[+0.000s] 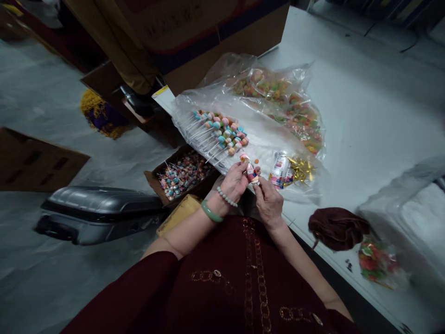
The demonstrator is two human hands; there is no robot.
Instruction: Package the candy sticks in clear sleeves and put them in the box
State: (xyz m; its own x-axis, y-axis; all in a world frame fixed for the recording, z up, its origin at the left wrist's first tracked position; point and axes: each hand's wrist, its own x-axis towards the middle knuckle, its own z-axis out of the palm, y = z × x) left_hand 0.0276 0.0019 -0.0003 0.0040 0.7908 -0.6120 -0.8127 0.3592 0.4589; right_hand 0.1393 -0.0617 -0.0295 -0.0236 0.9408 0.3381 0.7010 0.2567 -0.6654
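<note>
In front of my body, both hands are closed around a small candy piece in a pink, red and blue printed wrapper (251, 174). My left hand (236, 182), with a bead bracelet and a green bangle, grips its upper part. The fingertips of my right hand (269, 200) pinch its lower end, where a pale bit shows. Just beyond lie candy skewers (225, 132) on white sticks, spread on a clear plastic sheet (260, 139). A loose orange candy (256, 161) sits near my fingers. To the right are printed wrappers (279, 169) and gold twist ties (302, 170).
Clear bags of colourful gummy candies (299, 116) lie farther back on the white table (354, 116). An open carton of wrapped lollipops (184, 174) stands at left, near a grey suitcase (104, 211). A dark brown cloth (339, 227) rests at right. A large cardboard box (222, 51) stands behind.
</note>
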